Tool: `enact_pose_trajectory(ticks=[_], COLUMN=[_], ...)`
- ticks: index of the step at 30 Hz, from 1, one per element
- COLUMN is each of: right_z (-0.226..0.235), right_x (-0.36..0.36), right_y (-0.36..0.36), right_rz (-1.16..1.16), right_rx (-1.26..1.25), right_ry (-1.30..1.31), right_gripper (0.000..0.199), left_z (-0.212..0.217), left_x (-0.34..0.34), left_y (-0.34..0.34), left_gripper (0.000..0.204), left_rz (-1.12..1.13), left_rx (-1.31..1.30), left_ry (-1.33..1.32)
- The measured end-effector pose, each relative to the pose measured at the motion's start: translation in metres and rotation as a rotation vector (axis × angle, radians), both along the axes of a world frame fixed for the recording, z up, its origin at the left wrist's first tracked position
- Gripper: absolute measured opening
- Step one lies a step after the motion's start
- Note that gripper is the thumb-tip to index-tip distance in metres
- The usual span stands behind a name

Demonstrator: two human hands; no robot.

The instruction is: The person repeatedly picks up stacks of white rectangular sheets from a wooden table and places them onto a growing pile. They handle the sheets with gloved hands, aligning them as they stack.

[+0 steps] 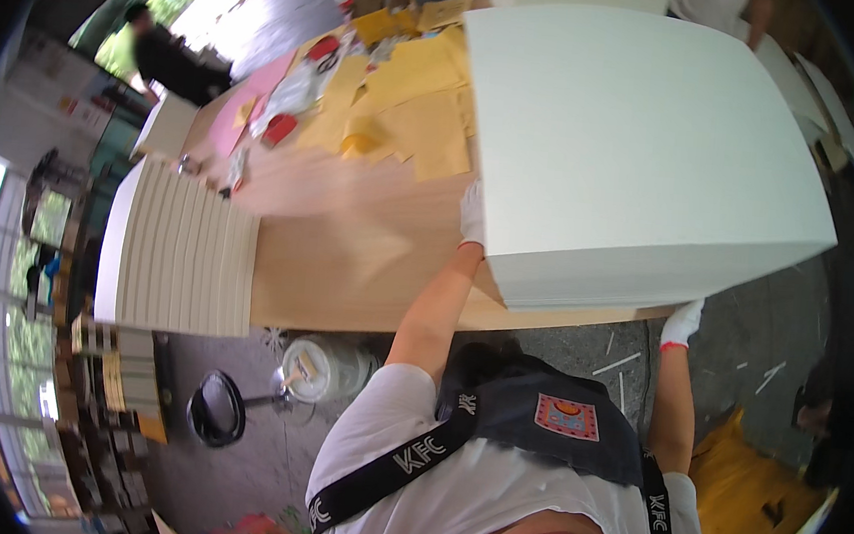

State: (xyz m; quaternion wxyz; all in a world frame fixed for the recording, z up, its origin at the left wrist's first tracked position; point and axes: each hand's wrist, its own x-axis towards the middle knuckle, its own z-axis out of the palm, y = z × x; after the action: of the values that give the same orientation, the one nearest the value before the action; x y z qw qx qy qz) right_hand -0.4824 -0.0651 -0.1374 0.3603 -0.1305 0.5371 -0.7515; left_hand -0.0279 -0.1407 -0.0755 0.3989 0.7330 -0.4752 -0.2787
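A tall stack of large white sheets [648, 134] stands at the right end of the wooden table [347, 261], its near right corner reaching past the tabletop. My left hand [472, 213], in a white glove with a red cuff, holds the stack's left side low down, fingers pointing away from me and partly hidden. Beneath the stack's near right edge, my right hand [683, 324], gloved the same way, grips at the bottom, its fingertips out of sight.
A second white stack in several layers [178, 247] stands at the table's left end. Yellow paper [412, 75] and red items [279, 131] lie at the back. Below are a clear bucket [324, 369] and a black round-topped stool [216, 409]. A person [168, 58] is far left.
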Motion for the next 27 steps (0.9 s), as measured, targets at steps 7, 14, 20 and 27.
enact_pose_trajectory(ticks=[7,14,20,27], right_z=[0.008,0.004,-0.019,0.018], right_x=[-0.023,-0.01,0.025,0.059], right_y=[0.071,0.157,0.201,0.138], right_rz=[0.08,-0.141,-0.112,-0.122], right_rx=[-0.083,0.372,0.408,0.218], right_ry=[-0.285,-0.059,0.163,0.021], right_gripper=[0.062,0.064,0.061,0.062], left_z=[-0.04,-0.011,-0.001,0.085], left_x=[0.094,0.135,0.137,0.202], left_y=[-0.004,-0.147,-0.189,-0.225], left_gripper=[0.065,0.065,0.065,0.046], left_rz=[-0.145,-0.275,-0.469,-0.507], left_rx=[-0.096,0.258,0.338,-0.109], left_ry=[-0.981,-0.885,-0.837,-0.418])
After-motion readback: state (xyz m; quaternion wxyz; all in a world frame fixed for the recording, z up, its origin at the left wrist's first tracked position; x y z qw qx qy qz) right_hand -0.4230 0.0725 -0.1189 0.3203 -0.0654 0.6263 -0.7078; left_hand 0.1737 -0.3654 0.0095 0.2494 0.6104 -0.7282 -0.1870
